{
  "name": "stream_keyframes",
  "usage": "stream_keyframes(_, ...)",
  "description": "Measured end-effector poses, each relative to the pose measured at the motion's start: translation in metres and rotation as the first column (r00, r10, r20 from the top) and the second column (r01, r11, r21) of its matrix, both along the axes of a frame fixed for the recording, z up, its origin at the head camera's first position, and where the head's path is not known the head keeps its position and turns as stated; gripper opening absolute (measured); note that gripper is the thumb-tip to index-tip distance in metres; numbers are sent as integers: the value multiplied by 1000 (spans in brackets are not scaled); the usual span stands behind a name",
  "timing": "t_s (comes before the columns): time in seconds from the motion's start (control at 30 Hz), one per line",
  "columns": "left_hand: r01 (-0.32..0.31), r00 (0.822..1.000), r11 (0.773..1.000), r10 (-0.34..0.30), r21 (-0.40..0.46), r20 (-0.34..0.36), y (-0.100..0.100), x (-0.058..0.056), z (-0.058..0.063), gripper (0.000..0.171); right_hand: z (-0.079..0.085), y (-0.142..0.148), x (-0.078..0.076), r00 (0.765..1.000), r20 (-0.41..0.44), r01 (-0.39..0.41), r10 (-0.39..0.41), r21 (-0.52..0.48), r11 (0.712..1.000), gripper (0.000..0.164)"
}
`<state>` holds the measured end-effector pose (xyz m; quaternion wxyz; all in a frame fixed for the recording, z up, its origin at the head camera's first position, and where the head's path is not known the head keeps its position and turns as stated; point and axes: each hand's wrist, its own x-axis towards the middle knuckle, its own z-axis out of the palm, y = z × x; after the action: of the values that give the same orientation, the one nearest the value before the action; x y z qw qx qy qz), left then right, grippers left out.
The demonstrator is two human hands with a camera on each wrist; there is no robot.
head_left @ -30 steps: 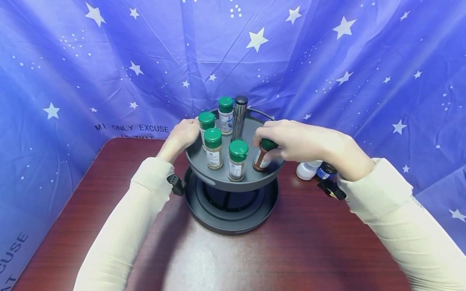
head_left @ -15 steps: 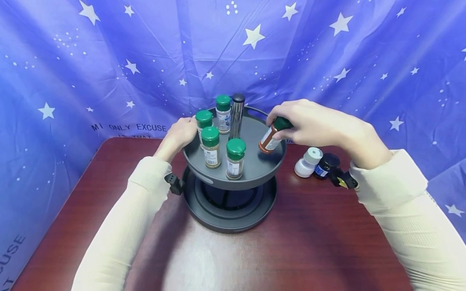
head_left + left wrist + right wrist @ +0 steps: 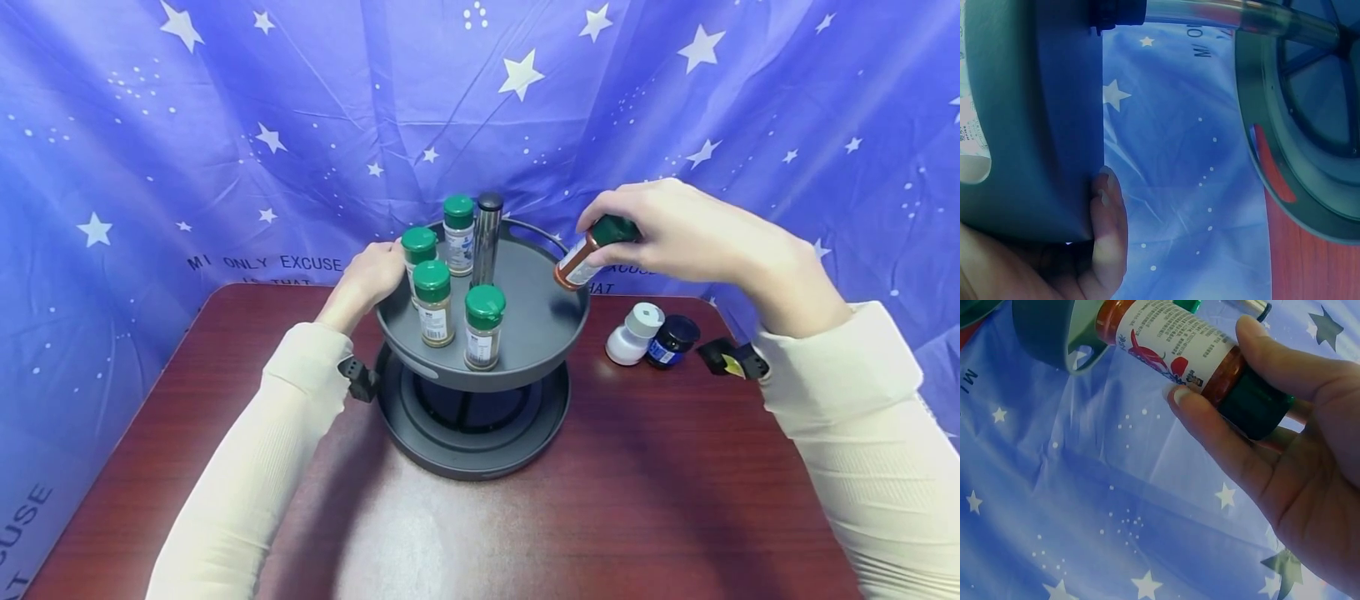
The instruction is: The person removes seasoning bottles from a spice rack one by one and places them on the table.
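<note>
- The right hand [image 3: 675,233] is higher and more to the right than one second ago, and the red-brown bottle [image 3: 581,265] goes up with it.
- This bottle is now lifted and strongly tilted, over the right side of the upper tray [image 3: 525,292]; one second ago its base is down at the tray.
- The right hand grasps it between thumb and fingers, near the green cap [image 3: 1257,403]; its label [image 3: 1175,340] shows a red pepper.
- The left hand [image 3: 371,275] stays at the left edge of the upper tray and keeps its grip there, fingers curled under the wall.
- Inside the upper tray, four green-capped bottles [image 3: 435,304] stand upright in the same arrangement, near the metal pole [image 3: 486,242]. The two front ones contain light brown powder.
- The lower tray [image 3: 480,465] is below, on the table [image 3: 600,500].
- The white bottle [image 3: 633,337] and the dark jar [image 3: 672,340], partly covered by the right arm one second ago, are now in fuller view, side by side.
</note>
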<state>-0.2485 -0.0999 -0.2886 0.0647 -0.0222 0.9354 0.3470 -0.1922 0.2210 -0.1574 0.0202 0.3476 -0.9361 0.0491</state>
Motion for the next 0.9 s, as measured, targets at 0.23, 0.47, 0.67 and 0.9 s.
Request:
stream_keyframes(0.23,7,1000,1000,-7,-4,-7,0,0,-1,62,4,11,-2,998,10,61,-61,23,998,29)
stream_keyframes(0.47,3,1000,1000,-3,-11,-5,0,0,0,62,11,24,-11,988,41,145,-148,61,988,35)
stream_keyframes(0.67,0,1000,1000,0,-4,-1,0,0,0,64,12,36,-17,975,77,200,-208,106,974,41)
stream_keyframes(0.9,-4,1000,1000,4,1,4,0,0,1,64,11,47,-24,972,83,210,-221,127,970,40)
